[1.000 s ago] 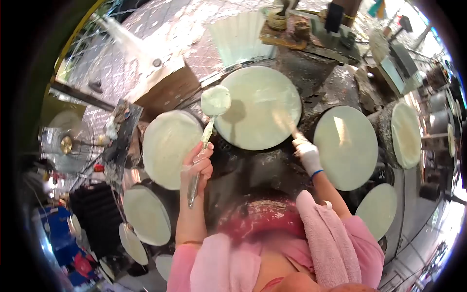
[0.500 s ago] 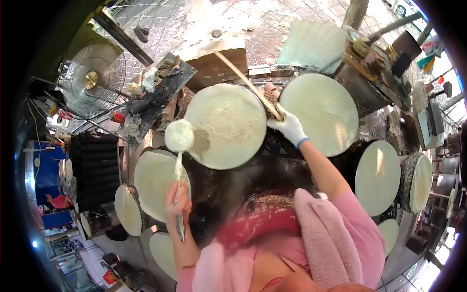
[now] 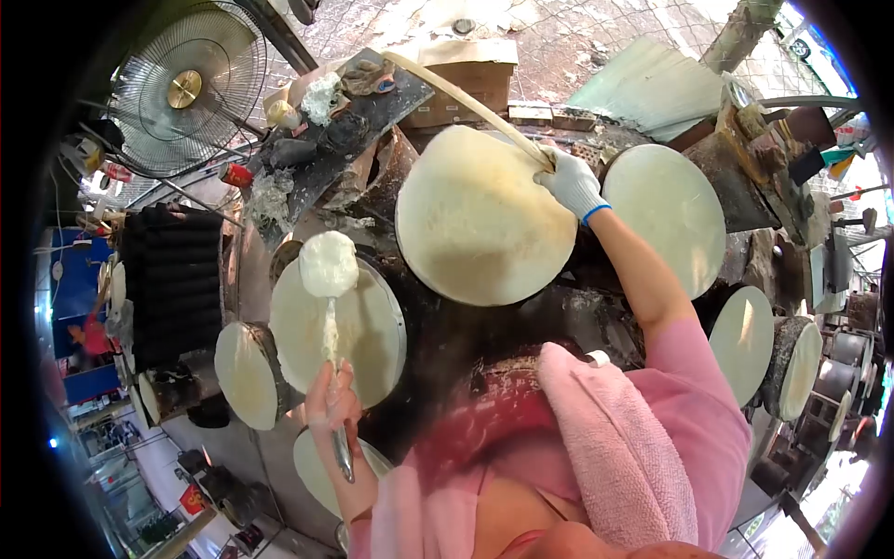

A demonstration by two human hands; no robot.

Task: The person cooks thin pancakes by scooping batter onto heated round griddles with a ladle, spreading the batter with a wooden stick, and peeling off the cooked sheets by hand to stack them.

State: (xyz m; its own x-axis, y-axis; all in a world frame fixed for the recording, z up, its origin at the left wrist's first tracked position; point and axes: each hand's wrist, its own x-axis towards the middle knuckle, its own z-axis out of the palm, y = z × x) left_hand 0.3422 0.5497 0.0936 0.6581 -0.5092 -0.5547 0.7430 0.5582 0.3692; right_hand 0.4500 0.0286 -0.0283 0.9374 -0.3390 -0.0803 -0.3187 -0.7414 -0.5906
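Note:
My bare left hand (image 3: 332,399) is wrapped round the metal handle of a ladle (image 3: 330,265). The ladle's bowl is coated with pale batter and hangs over the left round griddle (image 3: 372,349). A white glove covers my right hand (image 3: 570,182), closed on the end of a long wooden stick (image 3: 466,101). The stick slants up to the left along the far side of the middle round griddle. On that griddle lies a pale, thin round sheet (image 3: 484,233); its upper edge rises to a blunt peak near the stick. Whether my glove also pinches the sheet, I cannot make out.
Another pale-topped round griddle (image 3: 663,219) stands right of my glove, with several more around me on both sides. A fan (image 3: 184,88) and a cluttered board (image 3: 345,121) are at the upper left. A cardboard box (image 3: 466,84) sits beyond the stick.
The view has shifted. The middle sheet's edge has changed from round to peaked near the stick. The ladle has moved from beside the middle griddle to over the left one.

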